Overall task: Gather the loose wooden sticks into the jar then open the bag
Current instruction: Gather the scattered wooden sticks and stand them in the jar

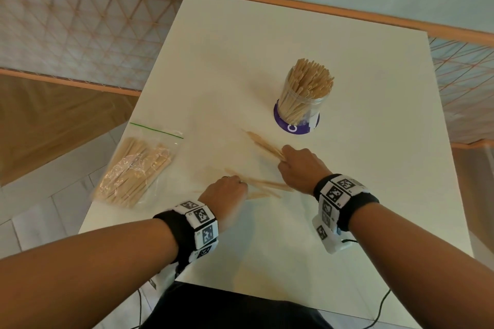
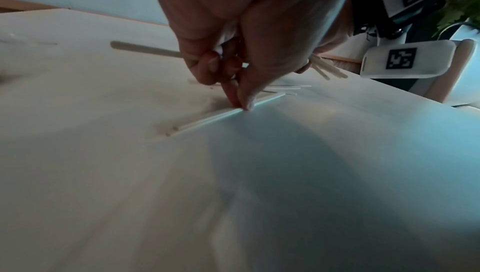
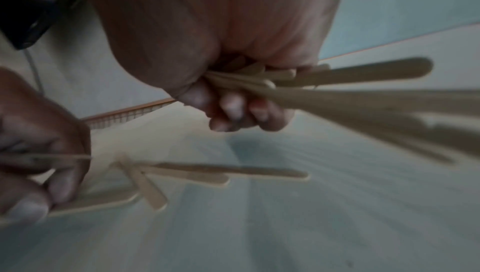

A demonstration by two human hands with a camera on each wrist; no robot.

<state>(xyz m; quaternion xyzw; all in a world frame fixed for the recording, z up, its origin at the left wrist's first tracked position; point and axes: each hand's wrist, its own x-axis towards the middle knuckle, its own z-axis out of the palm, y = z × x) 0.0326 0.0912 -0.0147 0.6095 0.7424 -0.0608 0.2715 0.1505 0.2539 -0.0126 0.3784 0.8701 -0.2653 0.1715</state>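
Note:
A clear jar with a purple base stands upright mid-table, packed with wooden sticks. My right hand grips a bundle of sticks that fans out toward the jar; the same bundle fills the right wrist view. My left hand holds one stick in curled fingers while its fingertips pinch another stick lying on the table. Several loose sticks lie between the hands. A sealed clear bag of sticks lies at the left edge.
The white table has a left edge close to the bag and a near edge by my body. A netted wooden rail runs behind and to the sides. Cables hang at the front.

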